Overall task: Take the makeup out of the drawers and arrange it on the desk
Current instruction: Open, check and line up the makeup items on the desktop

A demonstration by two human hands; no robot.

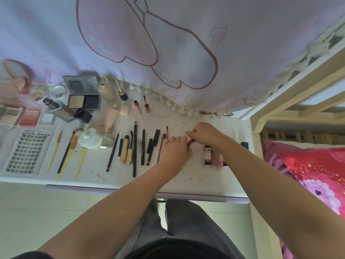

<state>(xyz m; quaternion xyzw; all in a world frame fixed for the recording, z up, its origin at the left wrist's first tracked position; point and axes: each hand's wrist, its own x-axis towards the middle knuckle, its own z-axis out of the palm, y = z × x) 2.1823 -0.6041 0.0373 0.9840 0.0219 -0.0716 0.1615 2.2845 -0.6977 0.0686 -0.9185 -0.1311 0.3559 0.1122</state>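
Holding a thin red lip pencil (190, 142) between them, the left hand (175, 148) and right hand (204, 134) pinched it just above the white tabletop (186, 176). It slanted up toward the right. Fingers hid most of it.

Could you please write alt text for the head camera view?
Both hands, left hand and right hand, hold a small red lip pencil over a white desk, right of a row of pencils and brushes.
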